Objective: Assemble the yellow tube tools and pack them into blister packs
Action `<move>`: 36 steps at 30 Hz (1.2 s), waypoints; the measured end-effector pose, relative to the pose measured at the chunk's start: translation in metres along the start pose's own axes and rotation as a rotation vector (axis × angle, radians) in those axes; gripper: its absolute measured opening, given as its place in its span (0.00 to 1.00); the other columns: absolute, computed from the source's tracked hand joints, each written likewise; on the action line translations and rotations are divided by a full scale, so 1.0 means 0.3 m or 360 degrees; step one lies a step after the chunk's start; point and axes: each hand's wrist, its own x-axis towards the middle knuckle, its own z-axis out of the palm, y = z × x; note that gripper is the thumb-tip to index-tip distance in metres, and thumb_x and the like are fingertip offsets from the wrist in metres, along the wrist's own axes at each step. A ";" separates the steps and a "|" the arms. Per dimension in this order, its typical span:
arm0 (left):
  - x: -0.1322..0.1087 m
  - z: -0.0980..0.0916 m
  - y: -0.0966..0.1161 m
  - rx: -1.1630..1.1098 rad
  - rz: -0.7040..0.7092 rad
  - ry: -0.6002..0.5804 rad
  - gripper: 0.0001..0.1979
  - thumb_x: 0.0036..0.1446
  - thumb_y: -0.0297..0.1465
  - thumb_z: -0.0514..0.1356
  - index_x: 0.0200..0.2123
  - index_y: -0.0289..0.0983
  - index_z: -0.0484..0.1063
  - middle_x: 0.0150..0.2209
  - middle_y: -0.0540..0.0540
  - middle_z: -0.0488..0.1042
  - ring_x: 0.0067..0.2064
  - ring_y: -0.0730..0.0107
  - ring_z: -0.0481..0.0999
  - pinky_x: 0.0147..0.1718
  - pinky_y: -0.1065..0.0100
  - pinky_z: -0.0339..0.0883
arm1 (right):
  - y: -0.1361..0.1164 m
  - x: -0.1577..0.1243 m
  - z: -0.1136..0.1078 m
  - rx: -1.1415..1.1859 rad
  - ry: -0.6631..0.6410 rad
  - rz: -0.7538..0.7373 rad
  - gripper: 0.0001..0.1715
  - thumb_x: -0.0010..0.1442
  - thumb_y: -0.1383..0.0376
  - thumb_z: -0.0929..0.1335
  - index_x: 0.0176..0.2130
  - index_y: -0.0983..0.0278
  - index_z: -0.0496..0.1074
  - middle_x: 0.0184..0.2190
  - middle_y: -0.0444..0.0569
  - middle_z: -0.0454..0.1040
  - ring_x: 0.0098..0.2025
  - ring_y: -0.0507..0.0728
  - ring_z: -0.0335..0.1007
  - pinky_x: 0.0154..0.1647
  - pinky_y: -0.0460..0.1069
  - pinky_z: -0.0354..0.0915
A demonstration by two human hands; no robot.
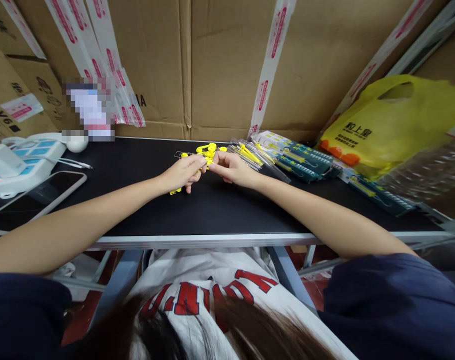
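My left hand is closed in a pinch on a small yellow plastic piece, its fingertips covering part of it. From the right, my right hand meets it, thumb and forefinger closed on the same piece; its exact shape is too small to make out. Just beyond the fingers lie more yellow plastic parts and thin metal wire. Another yellow bit shows below my left hand. Beside my right hand are clear plastic sleeves with yellow and metal rods inside.
Green and white printed packages lie on the black table, right of the sleeves. A yellow plastic bag stands at the far right. On the left are a phone and a power strip. Cardboard boxes wall the back.
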 end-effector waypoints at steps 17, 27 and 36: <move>0.005 0.006 0.023 -0.0144 -0.0378 -0.0133 0.14 0.67 0.35 0.50 0.31 0.36 0.66 0.14 0.56 0.61 0.12 0.83 0.53 0.16 0.77 0.64 | -0.019 -0.012 -0.099 -0.1784 0.0139 -0.0480 0.07 0.65 0.66 0.62 0.42 0.62 0.68 0.45 0.54 0.71 0.41 0.57 0.66 0.30 0.48 0.52; 0.010 0.007 0.005 -0.0231 -0.0275 -0.0134 0.08 0.63 0.35 0.58 0.35 0.36 0.67 0.23 0.51 0.74 0.15 0.79 0.69 0.16 0.76 0.66 | 0.008 -0.001 -0.061 -0.1187 0.0330 -0.0342 0.09 0.58 0.72 0.64 0.38 0.64 0.72 0.38 0.51 0.73 0.34 0.54 0.65 0.35 0.48 0.58; 0.017 -0.008 -0.003 -0.0335 -0.0088 0.0324 0.11 0.60 0.36 0.62 0.34 0.36 0.64 0.23 0.54 0.72 0.16 0.81 0.70 0.18 0.75 0.70 | -0.019 0.009 -0.032 0.0170 0.0371 0.0176 0.22 0.65 0.46 0.62 0.37 0.62 0.67 0.28 0.46 0.72 0.24 0.51 0.66 0.24 0.46 0.60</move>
